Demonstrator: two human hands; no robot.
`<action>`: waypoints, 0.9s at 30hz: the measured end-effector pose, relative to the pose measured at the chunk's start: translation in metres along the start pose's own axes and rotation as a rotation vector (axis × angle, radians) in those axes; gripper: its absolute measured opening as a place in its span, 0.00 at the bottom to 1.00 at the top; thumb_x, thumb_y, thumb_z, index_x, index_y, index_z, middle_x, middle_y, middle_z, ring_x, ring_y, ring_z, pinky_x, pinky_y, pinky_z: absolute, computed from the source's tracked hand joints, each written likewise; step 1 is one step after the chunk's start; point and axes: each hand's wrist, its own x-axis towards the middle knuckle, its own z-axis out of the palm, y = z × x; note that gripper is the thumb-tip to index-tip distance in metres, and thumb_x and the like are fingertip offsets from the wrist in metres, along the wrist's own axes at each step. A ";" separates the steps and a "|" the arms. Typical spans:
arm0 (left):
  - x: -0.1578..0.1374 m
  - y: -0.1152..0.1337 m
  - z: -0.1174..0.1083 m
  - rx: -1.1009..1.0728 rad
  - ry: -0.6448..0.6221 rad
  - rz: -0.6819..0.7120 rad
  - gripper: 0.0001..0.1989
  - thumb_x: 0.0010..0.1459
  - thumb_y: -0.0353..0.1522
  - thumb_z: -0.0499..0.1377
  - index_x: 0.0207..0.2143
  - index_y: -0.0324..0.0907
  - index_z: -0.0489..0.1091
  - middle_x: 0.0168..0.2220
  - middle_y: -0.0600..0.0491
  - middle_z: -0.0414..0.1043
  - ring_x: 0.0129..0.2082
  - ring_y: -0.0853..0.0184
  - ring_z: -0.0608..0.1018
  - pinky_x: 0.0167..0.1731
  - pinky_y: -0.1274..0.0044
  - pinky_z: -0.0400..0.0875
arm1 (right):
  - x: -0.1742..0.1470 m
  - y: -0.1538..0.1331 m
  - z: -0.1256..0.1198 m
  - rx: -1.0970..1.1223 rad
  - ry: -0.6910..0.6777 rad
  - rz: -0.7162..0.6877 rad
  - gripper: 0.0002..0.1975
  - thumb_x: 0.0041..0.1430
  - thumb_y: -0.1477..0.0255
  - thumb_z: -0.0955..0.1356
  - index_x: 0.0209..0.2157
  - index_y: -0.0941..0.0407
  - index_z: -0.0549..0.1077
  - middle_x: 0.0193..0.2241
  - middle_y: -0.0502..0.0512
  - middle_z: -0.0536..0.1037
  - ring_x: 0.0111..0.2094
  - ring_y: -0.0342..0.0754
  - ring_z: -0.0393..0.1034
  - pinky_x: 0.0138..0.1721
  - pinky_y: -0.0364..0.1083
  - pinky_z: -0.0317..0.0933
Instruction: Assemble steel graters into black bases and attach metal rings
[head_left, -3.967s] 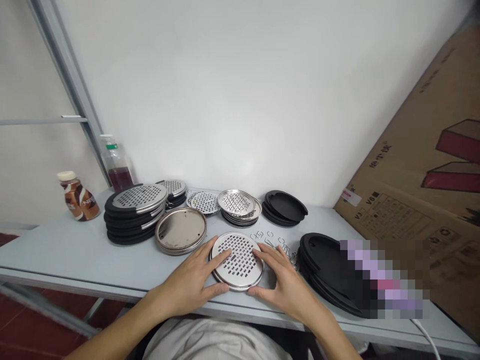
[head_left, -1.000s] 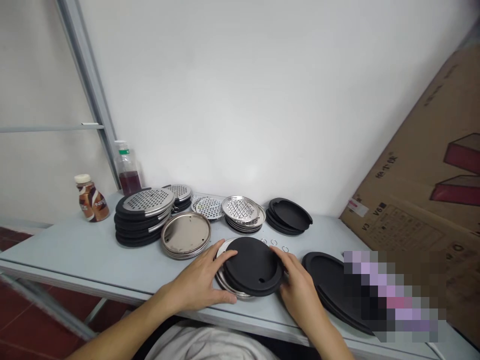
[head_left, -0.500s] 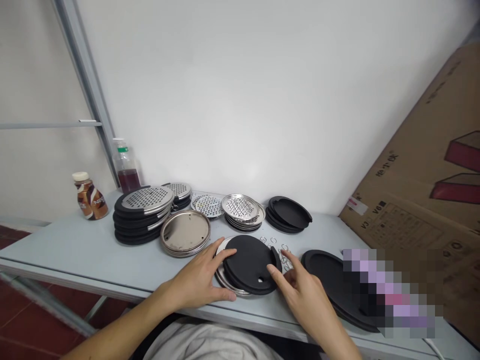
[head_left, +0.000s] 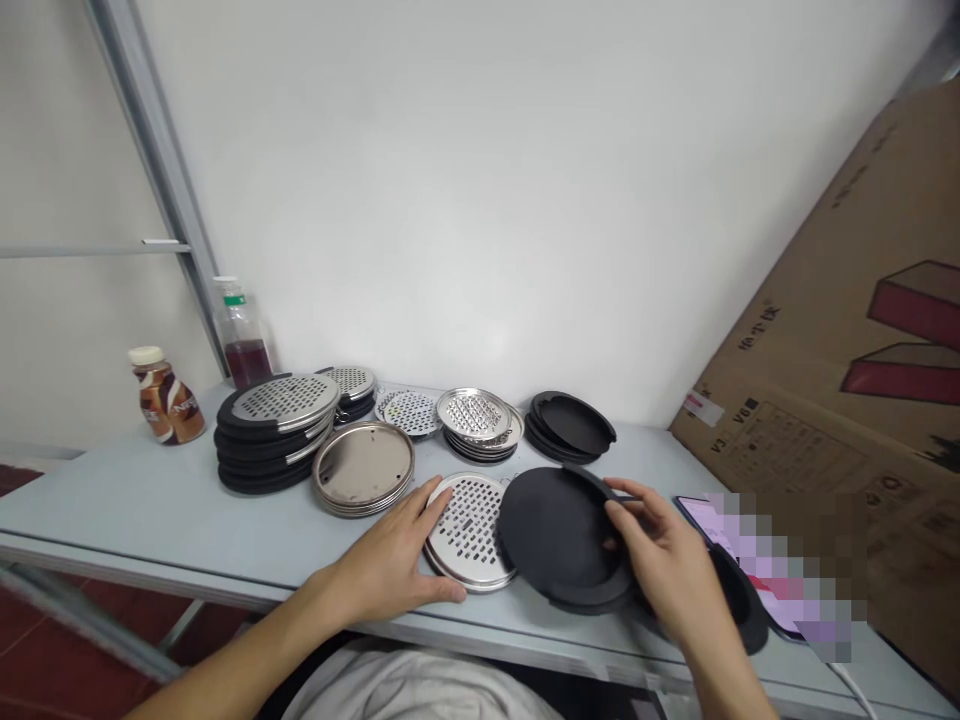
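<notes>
With its fingers pinched on the right rim, my right hand [head_left: 664, 560] holds a round black plastic cover [head_left: 555, 535], tilted above the table's front edge. The cover overlaps the right side of a round metal grater plate [head_left: 469, 525], which lies with its slotted face up. My left hand [head_left: 397, 555] rests at that plate's left edge, thumb and fingers spread along the rim. Another dark cover [head_left: 739, 595] lies partly hidden behind my right hand. A stack of plain metal discs [head_left: 364, 465] sits just beyond my left hand.
Behind stand stacked black-rimmed graters [head_left: 274, 440], loose grater plates [head_left: 480, 415] and black covers [head_left: 570, 425]. Two bottles, one brown [head_left: 166, 400] and one with dark red liquid [head_left: 246, 345], are at the left. A phone [head_left: 709, 515] and large carton [head_left: 817, 400] bound the right.
My right hand has taken hold of the black cover and moved it right, off the metal plate, uncovering its slotted face. My left hand has stayed at the plate's edge.
</notes>
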 end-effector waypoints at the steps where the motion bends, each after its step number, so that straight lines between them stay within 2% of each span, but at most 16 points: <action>1: 0.000 0.000 0.000 0.003 0.003 0.004 0.53 0.49 0.54 0.64 0.70 0.45 0.45 0.71 0.44 0.38 0.69 0.49 0.49 0.66 0.60 0.51 | 0.003 0.001 -0.008 -0.013 0.033 0.012 0.24 0.55 0.54 0.65 0.49 0.52 0.72 0.34 0.53 0.78 0.25 0.47 0.74 0.30 0.45 0.66; 6: 0.000 0.001 0.000 0.039 -0.019 -0.003 0.51 0.54 0.54 0.60 0.70 0.41 0.41 0.71 0.43 0.36 0.70 0.51 0.47 0.66 0.61 0.50 | 0.008 0.005 -0.026 -0.139 0.074 0.064 0.26 0.52 0.53 0.66 0.49 0.51 0.74 0.41 0.57 0.80 0.24 0.50 0.76 0.32 0.49 0.67; 15: -0.001 0.004 -0.002 0.033 -0.029 0.002 0.49 0.56 0.54 0.58 0.70 0.42 0.41 0.71 0.41 0.35 0.70 0.49 0.46 0.66 0.60 0.50 | 0.007 0.003 -0.038 -0.265 0.069 0.033 0.24 0.53 0.56 0.65 0.47 0.53 0.76 0.41 0.58 0.81 0.22 0.51 0.76 0.32 0.51 0.66; 21: -0.002 -0.001 0.000 0.009 0.009 0.031 0.47 0.56 0.53 0.59 0.70 0.44 0.43 0.71 0.42 0.36 0.69 0.48 0.48 0.65 0.58 0.50 | 0.001 -0.004 -0.018 -0.239 -0.011 -0.008 0.21 0.54 0.58 0.65 0.45 0.53 0.77 0.39 0.58 0.82 0.22 0.51 0.75 0.31 0.51 0.67; 27: -0.003 0.000 -0.005 -0.029 -0.040 0.039 0.48 0.53 0.56 0.60 0.69 0.50 0.47 0.71 0.45 0.40 0.68 0.46 0.51 0.64 0.56 0.51 | -0.007 -0.009 0.014 -0.064 -0.111 -0.004 0.23 0.56 0.57 0.65 0.48 0.55 0.75 0.43 0.60 0.81 0.25 0.51 0.76 0.33 0.50 0.69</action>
